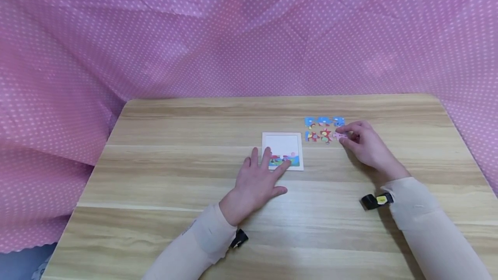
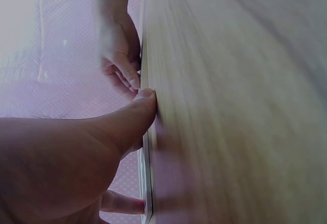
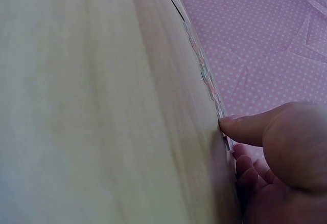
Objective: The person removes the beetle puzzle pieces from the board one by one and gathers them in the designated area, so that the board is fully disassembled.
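tabletop (image 1: pixel 175 176) from above and edge-on

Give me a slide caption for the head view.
Left hand rests on a partly filled puzzle frame while the right hand pinches a pink piece.

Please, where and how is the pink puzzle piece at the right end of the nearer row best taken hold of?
Probably pinch the pink puzzle piece by its near and far edges, coming from the right: it is thin, and neighbouring pieces lie to its left and beyond it. The right hand reaches it from that side.
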`<state>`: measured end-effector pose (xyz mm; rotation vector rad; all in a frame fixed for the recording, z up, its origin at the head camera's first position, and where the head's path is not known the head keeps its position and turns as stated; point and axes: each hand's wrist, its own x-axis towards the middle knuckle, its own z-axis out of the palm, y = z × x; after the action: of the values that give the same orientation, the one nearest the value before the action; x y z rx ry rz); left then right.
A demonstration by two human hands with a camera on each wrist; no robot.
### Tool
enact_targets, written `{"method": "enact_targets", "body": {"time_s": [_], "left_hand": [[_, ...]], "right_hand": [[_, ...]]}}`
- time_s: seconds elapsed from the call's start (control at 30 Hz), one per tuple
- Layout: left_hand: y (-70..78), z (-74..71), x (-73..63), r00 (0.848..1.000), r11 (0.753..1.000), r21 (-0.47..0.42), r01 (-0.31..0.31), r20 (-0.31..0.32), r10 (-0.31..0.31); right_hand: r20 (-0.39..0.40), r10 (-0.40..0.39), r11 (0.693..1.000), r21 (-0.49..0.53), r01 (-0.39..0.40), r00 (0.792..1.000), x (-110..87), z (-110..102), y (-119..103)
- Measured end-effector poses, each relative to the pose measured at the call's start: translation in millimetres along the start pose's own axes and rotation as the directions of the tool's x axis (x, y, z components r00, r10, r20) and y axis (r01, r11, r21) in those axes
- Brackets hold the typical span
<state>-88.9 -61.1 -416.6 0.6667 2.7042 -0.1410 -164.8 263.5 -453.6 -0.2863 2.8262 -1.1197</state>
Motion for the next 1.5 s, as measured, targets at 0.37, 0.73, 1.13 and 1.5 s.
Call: {"method": "enact_targets", "body": {"time_s": [0.37, 0.73, 1.13, 1.5], "left_hand": [[-0.2, 1.8, -0.6, 1.000, 1.000, 0.000, 0.002, 0.002, -0.002], [0.2, -0.4, -2.0, 1.000, 1.000, 0.009, 0.006, -0.002, -0.006], [-0.9, 0.9, -1.1, 0.999, 1.000, 0.014, 0.013, -0.037, -0.012], [-8.7, 3.7, 5.3, 0.999, 0.999, -0.027, 0.024, -0.045, -0.025]], "right_hand": [[-0.014, -0.009, 1.000, 0.000, 0.009, 1.000, -0.5, 1.8, 0.4], [0.012, 0.011, 1.000, -0.005, -0.011, 1.000, -0.2, -0.1, -1.6], [0.015, 0.034, 0.999, -0.008, -0.034, 0.999, -0.4, -0.3, -3.4], [0.031, 0.053, 0.999, -0.009, -0.053, 0.998, 1.1, -1.1, -4.1]]}}
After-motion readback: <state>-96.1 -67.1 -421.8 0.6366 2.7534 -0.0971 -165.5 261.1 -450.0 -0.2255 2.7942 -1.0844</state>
